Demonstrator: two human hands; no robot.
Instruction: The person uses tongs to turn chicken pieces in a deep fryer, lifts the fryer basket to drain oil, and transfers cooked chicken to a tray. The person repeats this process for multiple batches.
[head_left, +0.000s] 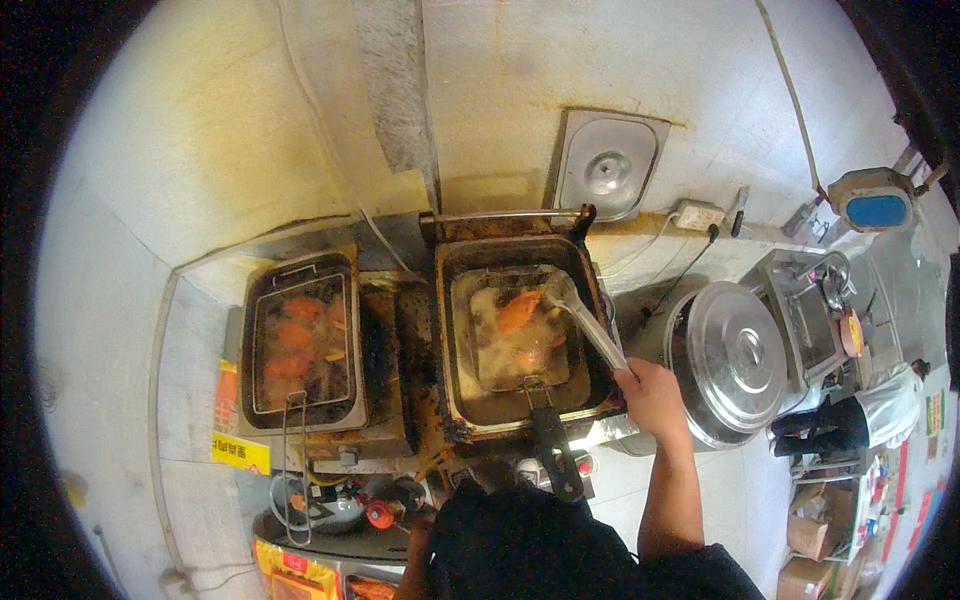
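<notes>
My right hand (652, 397) is closed around the handle of long metal tongs (592, 330). Their far end reaches into the bubbling oil of the right fryer (517, 427), beside an orange-red piece of food (520, 311). A wire basket with a black handle (555, 450) sits in that fryer. In the left fryer (300, 429), several reddish pieces (292, 334) and some sticks lie in a second wire basket (298, 465). Low in the picture, my left hand (424, 521) is mostly hidden by dark clothing, near a red-ended object (380, 514); its grip cannot be made out.
Right of the fryers stands a large lidded metal pot (739, 360). A metal pan lid (609, 169) leans on the wall near a power strip (699, 215). Farther right are a sink (806, 315), a person (862, 409) and shelves with cardboard boxes (810, 540).
</notes>
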